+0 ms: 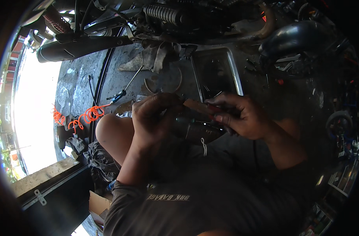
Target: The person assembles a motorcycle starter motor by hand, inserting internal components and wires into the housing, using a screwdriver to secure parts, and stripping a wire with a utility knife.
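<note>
Close in front of my lap, my left hand (153, 116) and my right hand (244, 116) face each other. Between them lies a flat brown strip (196, 106), its left end at the fingertips of my left hand. Thumb and fingers of my right hand close on a small red object (215, 109) at the strip's right end; its kind is unclear. The fingers of my left hand are curled together, and what they pinch is hidden behind them. Below the hands, a pale drawstring (204, 146) hangs over dark clothing.
A motorcycle with a coil spring (161, 15) and a dark muffler (83, 48) spans the far side. On the floor are a grey rag (159, 57), a blow gun (118, 96) with an orange coiled hose (90, 114), and a metal-rimmed tray (235, 70). A cardboard box (98, 205) stands lower left.
</note>
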The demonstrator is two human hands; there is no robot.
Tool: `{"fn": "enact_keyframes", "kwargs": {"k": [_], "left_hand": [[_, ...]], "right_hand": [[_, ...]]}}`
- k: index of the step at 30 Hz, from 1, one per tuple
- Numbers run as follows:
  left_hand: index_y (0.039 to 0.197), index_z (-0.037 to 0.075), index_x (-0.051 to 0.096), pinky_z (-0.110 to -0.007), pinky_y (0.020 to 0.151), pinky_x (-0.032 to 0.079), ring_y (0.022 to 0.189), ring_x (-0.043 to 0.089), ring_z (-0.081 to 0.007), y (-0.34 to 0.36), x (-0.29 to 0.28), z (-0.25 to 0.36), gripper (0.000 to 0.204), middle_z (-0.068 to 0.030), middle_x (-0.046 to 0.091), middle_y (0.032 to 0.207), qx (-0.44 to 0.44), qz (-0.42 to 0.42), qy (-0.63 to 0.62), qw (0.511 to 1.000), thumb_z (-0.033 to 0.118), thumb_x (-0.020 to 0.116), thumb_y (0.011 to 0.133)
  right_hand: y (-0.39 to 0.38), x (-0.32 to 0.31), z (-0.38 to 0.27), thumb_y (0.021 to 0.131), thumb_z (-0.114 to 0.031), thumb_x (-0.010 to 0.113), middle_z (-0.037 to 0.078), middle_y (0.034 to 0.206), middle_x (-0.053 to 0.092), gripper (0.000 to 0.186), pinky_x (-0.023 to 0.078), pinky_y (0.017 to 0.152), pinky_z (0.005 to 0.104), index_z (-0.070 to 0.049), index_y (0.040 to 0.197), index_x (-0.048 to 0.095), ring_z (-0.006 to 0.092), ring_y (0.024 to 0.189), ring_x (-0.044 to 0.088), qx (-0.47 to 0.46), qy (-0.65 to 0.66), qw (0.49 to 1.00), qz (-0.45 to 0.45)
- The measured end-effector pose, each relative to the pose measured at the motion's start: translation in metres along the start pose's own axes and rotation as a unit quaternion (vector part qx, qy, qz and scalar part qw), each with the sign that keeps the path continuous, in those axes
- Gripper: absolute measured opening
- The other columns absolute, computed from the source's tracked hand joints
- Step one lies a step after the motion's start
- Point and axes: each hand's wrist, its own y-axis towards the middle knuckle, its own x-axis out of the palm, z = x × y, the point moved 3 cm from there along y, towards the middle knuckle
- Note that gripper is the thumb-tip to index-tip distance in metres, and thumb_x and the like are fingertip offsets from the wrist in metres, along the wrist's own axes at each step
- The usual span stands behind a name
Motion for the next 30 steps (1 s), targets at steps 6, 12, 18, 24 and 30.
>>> {"fn": "enact_keyframes", "kwargs": {"k": [6,12,18,24,30], "left_hand": [[0.094,-0.007,0.066,-0.028,0.074,0.055,0.082,0.069,-0.0181,-0.001,0.004,-0.009,0.012,-0.0123,0.070,0.089,-0.124,-0.015,-0.091,0.988,-0.011,0.063,0.083],[0.092,-0.007,0.066,-0.029,0.073,0.055,0.080,0.069,-0.0192,-0.001,0.007,-0.007,0.012,-0.0132,0.070,0.089,-0.035,0.009,0.006,0.999,-0.013,0.061,0.083],[0.091,-0.005,0.068,-0.028,0.072,0.055,0.080,0.070,-0.0183,-0.001,0.005,-0.003,0.013,-0.0119,0.071,0.086,-0.001,-0.003,0.078,0.997,-0.010,0.065,0.079],[0.093,-0.008,0.067,-0.027,0.074,0.054,0.078,0.069,-0.0176,0.001,0.004,-0.009,0.011,-0.0130,0.071,0.086,-0.169,-0.017,-0.091,0.981,-0.007,0.064,0.082],[0.094,-0.009,0.066,-0.029,0.075,0.055,0.081,0.069,-0.0181,-0.002,0.003,-0.012,0.011,-0.0143,0.071,0.087,-0.198,-0.030,-0.113,0.973,-0.005,0.063,0.084]], "right_hand": [[-0.006,-0.006,-0.016,0.079,-0.004,0.066,0.008,0.091,0.064,0.041,0.054,0.060,0.0288,-0.008,0.120,0.063,0.0201,0.068,0.064,-0.170,-0.369,0.914,0.005],[-0.006,0.006,0.002,0.080,-0.001,0.066,0.008,0.088,0.063,0.040,0.052,0.053,0.0289,-0.008,0.119,0.062,0.0186,0.066,0.063,-0.115,-0.214,0.969,0.039],[-0.006,0.005,0.020,0.083,0.001,0.065,0.011,0.087,0.064,0.036,0.051,0.055,0.0295,-0.007,0.118,0.062,0.0195,0.067,0.064,0.255,0.258,0.927,-0.091],[-0.007,0.004,0.013,0.083,-0.006,0.066,0.006,0.093,0.064,0.030,0.051,0.054,0.0310,-0.009,0.113,0.064,0.0187,0.069,0.062,-0.112,-0.207,0.972,0.023],[-0.003,-0.002,-0.010,0.082,-0.008,0.064,0.006,0.098,0.064,0.033,0.053,0.057,0.0308,-0.012,0.115,0.065,0.0206,0.070,0.062,-0.210,-0.419,0.884,-0.004]]}}
